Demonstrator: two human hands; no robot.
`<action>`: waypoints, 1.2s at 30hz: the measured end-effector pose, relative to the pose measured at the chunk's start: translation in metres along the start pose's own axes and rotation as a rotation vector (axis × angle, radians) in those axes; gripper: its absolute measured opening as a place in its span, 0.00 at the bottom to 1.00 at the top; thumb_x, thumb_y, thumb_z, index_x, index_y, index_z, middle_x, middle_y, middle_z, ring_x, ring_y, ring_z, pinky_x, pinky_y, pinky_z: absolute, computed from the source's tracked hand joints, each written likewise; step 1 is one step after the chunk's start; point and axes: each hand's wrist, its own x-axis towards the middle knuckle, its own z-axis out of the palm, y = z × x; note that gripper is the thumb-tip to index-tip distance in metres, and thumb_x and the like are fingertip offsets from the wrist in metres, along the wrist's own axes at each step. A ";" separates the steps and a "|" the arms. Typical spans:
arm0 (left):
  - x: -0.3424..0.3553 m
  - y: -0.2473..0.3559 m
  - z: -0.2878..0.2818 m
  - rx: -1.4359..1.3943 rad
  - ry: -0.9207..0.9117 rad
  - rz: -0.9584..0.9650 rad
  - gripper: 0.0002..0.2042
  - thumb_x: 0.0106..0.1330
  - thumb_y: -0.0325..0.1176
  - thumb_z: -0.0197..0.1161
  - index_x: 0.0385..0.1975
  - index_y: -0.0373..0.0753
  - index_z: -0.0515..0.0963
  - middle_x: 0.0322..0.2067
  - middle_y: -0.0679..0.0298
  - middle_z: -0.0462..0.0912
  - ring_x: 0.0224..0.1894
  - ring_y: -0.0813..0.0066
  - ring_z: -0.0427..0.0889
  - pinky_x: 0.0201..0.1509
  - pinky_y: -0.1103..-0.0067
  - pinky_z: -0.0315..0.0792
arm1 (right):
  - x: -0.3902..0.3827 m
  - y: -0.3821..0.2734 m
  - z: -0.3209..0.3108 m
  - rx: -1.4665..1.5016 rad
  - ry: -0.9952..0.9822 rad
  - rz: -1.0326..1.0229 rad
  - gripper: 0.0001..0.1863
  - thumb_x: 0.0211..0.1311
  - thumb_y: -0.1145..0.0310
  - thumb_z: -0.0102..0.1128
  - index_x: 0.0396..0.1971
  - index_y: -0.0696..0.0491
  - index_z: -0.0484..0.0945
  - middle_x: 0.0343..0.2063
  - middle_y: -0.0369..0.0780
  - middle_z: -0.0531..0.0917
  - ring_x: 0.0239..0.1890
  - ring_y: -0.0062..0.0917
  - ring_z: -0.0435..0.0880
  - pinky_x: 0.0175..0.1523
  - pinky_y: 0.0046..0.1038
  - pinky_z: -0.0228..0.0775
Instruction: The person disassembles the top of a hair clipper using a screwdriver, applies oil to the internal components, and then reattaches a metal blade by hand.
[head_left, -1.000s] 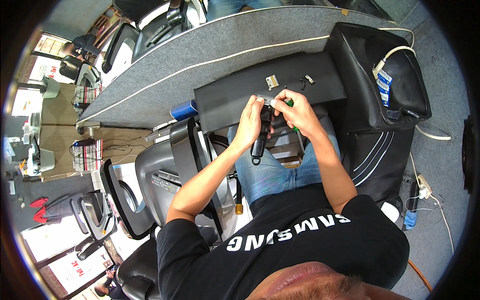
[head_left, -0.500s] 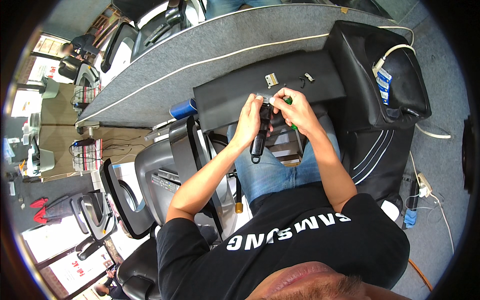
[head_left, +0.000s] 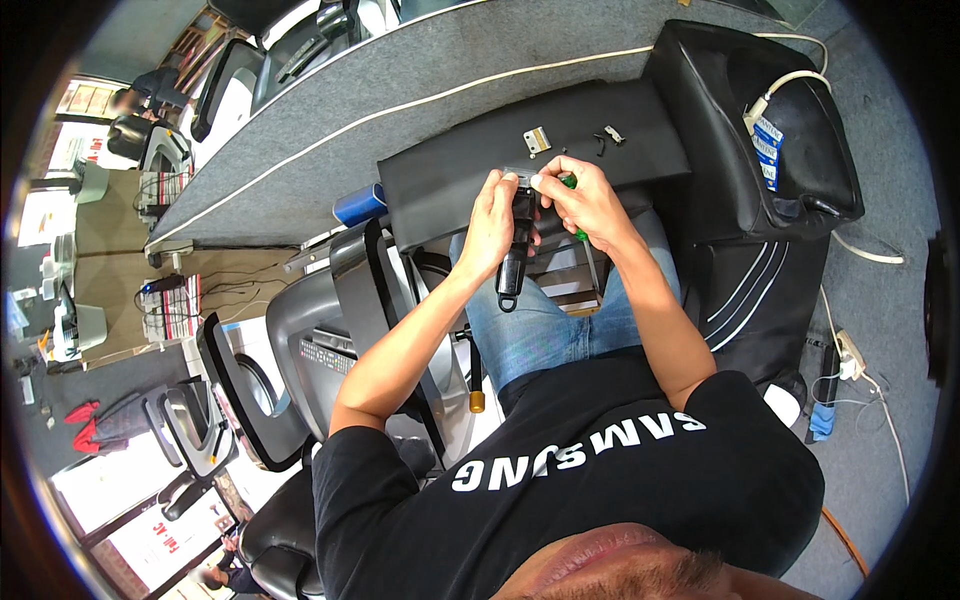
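My left hand (head_left: pixel 487 228) is wrapped round a black hair clipper (head_left: pixel 512 262), its hanging-loop end toward me and its head end pointing away. At the head end lies a small metal blade (head_left: pixel 522 177), touched by the left thumb. My right hand (head_left: pixel 590 208) pinches at the blade's right side with thumb and forefinger. A green-handled tool, seemingly a screwdriver (head_left: pixel 568 181), is tucked in that palm; its tip is hidden. Beyond my hands, a silver blade plate (head_left: pixel 537 141) and several small dark and metal parts (head_left: pixel 613 134) lie on the black padded bench (head_left: pixel 440 190).
A blue cylinder (head_left: pixel 360 206) lies left of the bench. A black basin chair (head_left: pixel 690 80) with a white cable and blue sachets (head_left: pixel 767 150) stands right. Salon chairs (head_left: pixel 300 330) and a shelf (head_left: pixel 110 300) are on the left. A power strip (head_left: pixel 849 355) lies on the right.
The bench and its parts have shifted slightly upward in the picture, and my hands with the clipper moved up with them. Both hands keep nearly the same grip.
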 end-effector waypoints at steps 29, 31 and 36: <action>0.008 0.007 -0.009 -0.142 0.093 0.035 0.20 0.83 0.52 0.44 0.44 0.39 0.69 0.29 0.57 0.81 0.21 0.69 0.83 0.18 0.73 0.81 | 0.072 0.052 -0.012 -1.069 0.332 -0.248 0.10 0.67 0.64 0.64 0.42 0.53 0.86 0.37 0.49 0.90 0.41 0.49 0.90 0.47 0.49 0.81; 0.009 0.007 -0.010 -0.143 0.082 0.046 0.19 0.83 0.52 0.44 0.44 0.39 0.68 0.29 0.57 0.80 0.21 0.69 0.83 0.19 0.73 0.81 | 0.079 0.055 -0.010 -1.079 0.313 -0.271 0.11 0.67 0.63 0.64 0.42 0.53 0.86 0.37 0.49 0.90 0.41 0.49 0.90 0.47 0.49 0.81; 0.009 0.007 -0.012 -0.152 0.080 0.066 0.19 0.83 0.51 0.44 0.43 0.40 0.67 0.30 0.57 0.80 0.21 0.69 0.83 0.19 0.73 0.81 | 0.079 0.051 -0.007 -1.052 0.319 -0.215 0.12 0.67 0.62 0.64 0.42 0.53 0.87 0.38 0.49 0.90 0.42 0.50 0.89 0.48 0.50 0.80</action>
